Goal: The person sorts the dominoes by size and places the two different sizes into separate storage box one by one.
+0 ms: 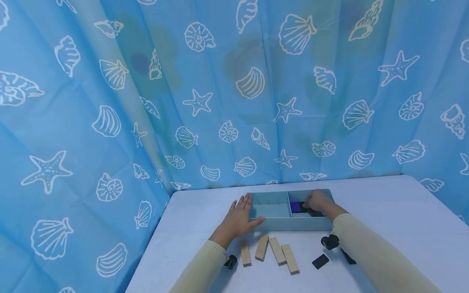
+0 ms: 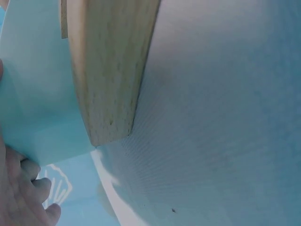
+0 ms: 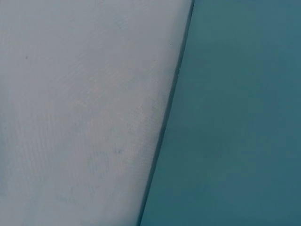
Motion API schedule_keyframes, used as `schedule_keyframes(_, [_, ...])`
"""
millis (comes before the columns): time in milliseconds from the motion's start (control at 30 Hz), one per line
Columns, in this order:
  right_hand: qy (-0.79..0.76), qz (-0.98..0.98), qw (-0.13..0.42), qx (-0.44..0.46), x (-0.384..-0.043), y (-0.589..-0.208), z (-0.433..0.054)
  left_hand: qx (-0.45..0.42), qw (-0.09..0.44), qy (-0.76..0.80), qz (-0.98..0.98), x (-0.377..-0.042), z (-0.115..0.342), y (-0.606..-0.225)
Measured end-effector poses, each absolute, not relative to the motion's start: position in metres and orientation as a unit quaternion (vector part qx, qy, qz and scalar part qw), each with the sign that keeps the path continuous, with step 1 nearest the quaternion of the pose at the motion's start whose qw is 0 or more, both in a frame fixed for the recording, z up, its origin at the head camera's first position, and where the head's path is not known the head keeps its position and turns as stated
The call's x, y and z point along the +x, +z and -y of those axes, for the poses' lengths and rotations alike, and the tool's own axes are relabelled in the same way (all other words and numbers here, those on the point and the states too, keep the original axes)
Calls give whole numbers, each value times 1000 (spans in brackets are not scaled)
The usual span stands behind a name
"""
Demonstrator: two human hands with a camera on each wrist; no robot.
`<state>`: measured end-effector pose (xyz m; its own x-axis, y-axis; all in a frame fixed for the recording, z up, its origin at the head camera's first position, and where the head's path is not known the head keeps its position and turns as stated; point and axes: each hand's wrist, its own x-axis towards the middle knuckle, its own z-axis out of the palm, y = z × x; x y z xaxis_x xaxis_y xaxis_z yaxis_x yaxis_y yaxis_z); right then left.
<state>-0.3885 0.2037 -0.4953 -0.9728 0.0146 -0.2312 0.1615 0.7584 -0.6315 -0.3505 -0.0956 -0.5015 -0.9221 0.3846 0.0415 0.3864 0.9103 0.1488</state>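
A pale teal box with a divider stands on the white table. My left hand rests on its left end, fingers straight and thumb spread along the front; part of that hand shows beside the box wall in the left wrist view. Down in the right compartment, my right hand has curled fingers and pinches a black tile, partly hidden by the fingers. A purple tile lies by the divider. The right wrist view holds only table and teal box wall.
Several wooden blocks lie in front of the box. A black tile and a black rounded object are near the right forearm. Another dark object sits by the left sleeve. A blue shell-print curtain hangs behind.
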Motion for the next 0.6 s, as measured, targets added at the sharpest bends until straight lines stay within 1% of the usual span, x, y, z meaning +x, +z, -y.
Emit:
schedule_keyframes(267, [-336, -935, 109, 31, -387, -491, -208, -199, 6, -73, 977, -349, 96, -501])
schedule_keyframes(500, [-310, -944, 116, 0, -385, -482, -213, -197, 2, -79, 977, -349, 95, -500])
schedule_keyframes(600, [-322, -939, 121, 2, -384, -479, -214, -197, 4, -78, 977, -349, 96, -500])
